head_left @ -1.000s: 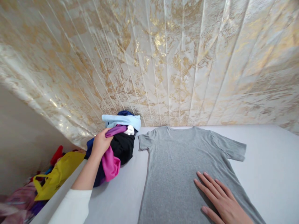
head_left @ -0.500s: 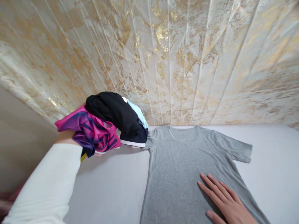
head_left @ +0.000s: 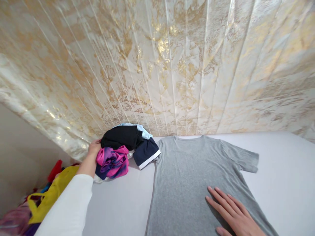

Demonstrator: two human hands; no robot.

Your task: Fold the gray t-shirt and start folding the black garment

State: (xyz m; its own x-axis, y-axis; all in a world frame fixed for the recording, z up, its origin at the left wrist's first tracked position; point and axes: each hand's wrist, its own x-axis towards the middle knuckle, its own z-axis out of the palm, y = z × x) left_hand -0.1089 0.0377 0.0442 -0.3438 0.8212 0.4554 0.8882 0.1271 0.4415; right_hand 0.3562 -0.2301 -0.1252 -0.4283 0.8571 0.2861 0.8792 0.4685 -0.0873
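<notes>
A grey short-sleeved T-shirt (head_left: 184, 173) lies spread on the white surface, neckline toward the curtain. My right hand (head_left: 233, 213) rests over its lower right part, fingers stretched out and holding nothing. At the left, my left hand (head_left: 94, 149) grips the edge of a bundle of clothes, its fingertips mostly hidden by fabric. The bundle has a black garment (head_left: 120, 137) on top and a crumpled pink and purple garment (head_left: 114, 162) in front. A navy garment with a white hem (head_left: 146, 152) touches the T-shirt's left sleeve. Light blue cloth (head_left: 145, 132) shows behind.
A white and gold patterned curtain (head_left: 177, 65) hangs along the far edge of the white surface (head_left: 118, 206). Down at the left, beyond the edge, lie a yellow garment (head_left: 52, 193), a red item (head_left: 54, 170) and other coloured clothes.
My left hand has brought the bundle down onto the surface, against the curtain. The yellow garment at the lower left has come into view. My right hand stays on the T-shirt.
</notes>
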